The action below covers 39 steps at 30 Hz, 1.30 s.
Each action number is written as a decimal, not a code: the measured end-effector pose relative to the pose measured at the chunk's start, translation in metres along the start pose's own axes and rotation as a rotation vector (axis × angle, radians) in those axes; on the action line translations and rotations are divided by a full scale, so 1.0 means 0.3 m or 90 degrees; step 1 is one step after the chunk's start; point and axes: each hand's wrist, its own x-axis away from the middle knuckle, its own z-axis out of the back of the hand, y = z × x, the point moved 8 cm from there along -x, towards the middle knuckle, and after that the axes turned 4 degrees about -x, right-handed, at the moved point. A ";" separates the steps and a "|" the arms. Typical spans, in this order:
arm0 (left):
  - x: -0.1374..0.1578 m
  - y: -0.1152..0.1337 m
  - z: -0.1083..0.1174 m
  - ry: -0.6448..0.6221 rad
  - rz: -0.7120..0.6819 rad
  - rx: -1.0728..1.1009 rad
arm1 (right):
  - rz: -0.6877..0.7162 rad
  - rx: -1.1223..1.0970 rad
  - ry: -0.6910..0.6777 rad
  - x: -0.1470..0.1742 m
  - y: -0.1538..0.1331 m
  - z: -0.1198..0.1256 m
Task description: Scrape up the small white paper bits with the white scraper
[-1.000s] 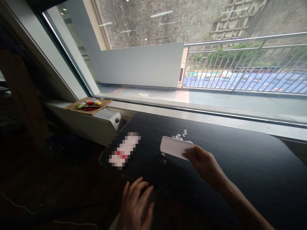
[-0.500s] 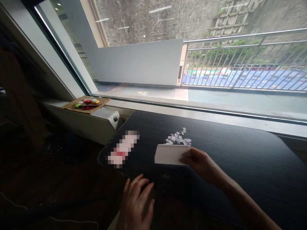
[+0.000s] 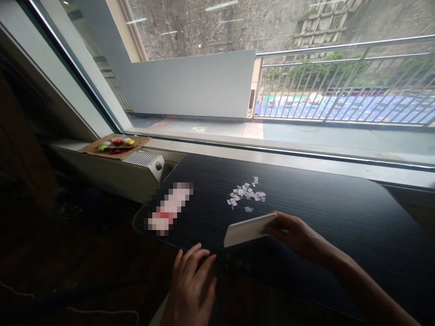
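My right hand (image 3: 288, 230) grasps the white slab (image 3: 248, 231) by one end, tilted over the worktop (image 3: 326, 194) near its front edge; left hand (image 3: 190, 283) loose, holding nothing, at the front edge, contact I can't tell; white scraps (image 3: 240, 192) lie scattered between centre and back edge; risks I see: one-ended grip could let the slab twist and drop; a brisk swipe could send scraps off the worktop.

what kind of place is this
An indoor room, possibly a workroom or office: a large window looks out on a metal railing, and a dark table beside it bears small pale scraps.
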 end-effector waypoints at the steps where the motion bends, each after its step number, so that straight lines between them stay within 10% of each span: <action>1: 0.000 0.000 0.001 -0.002 -0.002 -0.003 | 0.005 -0.004 -0.004 -0.009 -0.008 -0.015; 8: 0.038 -0.028 0.007 0.001 -0.008 -0.040 | -0.030 0.010 -0.027 0.078 -0.001 -0.002; 18: -0.004 0.004 -0.005 -0.011 -0.003 -0.007 | -0.164 -0.028 0.259 0.232 0.156 0.150; 39: 0.003 -0.002 0.003 -0.020 0.020 0.009 | -0.213 -0.163 0.139 0.280 0.128 0.001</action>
